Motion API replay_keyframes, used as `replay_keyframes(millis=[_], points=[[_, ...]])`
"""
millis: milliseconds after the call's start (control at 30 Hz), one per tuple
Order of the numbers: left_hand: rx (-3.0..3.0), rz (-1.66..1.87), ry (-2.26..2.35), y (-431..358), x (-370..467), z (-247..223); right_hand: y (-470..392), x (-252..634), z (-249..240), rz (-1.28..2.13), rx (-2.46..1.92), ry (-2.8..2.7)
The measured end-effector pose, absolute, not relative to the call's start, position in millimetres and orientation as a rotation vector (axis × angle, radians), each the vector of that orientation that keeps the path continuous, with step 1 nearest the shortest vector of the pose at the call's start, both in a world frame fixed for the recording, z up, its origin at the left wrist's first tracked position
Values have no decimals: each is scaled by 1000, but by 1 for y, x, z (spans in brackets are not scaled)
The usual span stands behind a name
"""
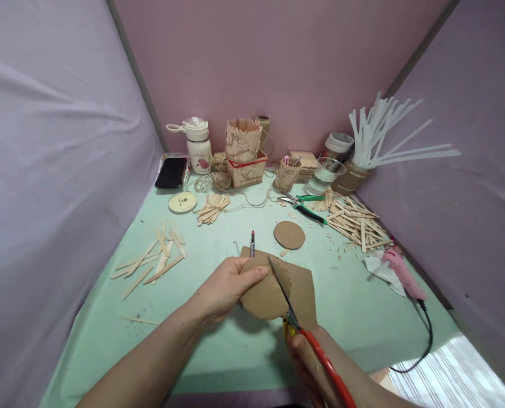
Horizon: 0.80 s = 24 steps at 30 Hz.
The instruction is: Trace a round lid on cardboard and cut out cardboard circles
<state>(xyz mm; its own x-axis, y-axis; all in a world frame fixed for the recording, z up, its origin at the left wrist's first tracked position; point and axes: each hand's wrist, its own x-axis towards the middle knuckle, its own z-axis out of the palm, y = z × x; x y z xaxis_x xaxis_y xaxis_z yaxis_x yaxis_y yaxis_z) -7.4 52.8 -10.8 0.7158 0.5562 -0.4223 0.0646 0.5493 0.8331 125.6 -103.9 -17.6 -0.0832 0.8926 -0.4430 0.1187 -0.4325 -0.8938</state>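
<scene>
My left hand (230,280) pinches a piece of brown cardboard (261,294) by its left side, thumb on top. Around its lower edge the cardboard is cut in a rough curve. My right hand (307,351) grips red-handled scissors (292,311), whose blades lie over the cardboard and point up and to the left. Under or behind it shows a squarer cardboard sheet (305,289); I cannot tell whether the two are joined. A marker pen (253,243) lies just beyond the cardboard. Farther off rests a round cardboard disc (289,234).
Wooden sticks lie in a left pile (162,258) and a right pile (356,221). Green-handled pliers (307,209), a pink glue gun (403,275) with a cord, and a clear cup of liquid (322,178) stand right. A bottle (199,150) and phone (171,173) are back left.
</scene>
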Motion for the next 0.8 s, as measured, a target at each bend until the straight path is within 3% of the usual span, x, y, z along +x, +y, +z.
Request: replay_keyframes(millis=[800], points=[[993,256,669,43,-7,-14,-109,126,-20,1532,-1572,-1153]])
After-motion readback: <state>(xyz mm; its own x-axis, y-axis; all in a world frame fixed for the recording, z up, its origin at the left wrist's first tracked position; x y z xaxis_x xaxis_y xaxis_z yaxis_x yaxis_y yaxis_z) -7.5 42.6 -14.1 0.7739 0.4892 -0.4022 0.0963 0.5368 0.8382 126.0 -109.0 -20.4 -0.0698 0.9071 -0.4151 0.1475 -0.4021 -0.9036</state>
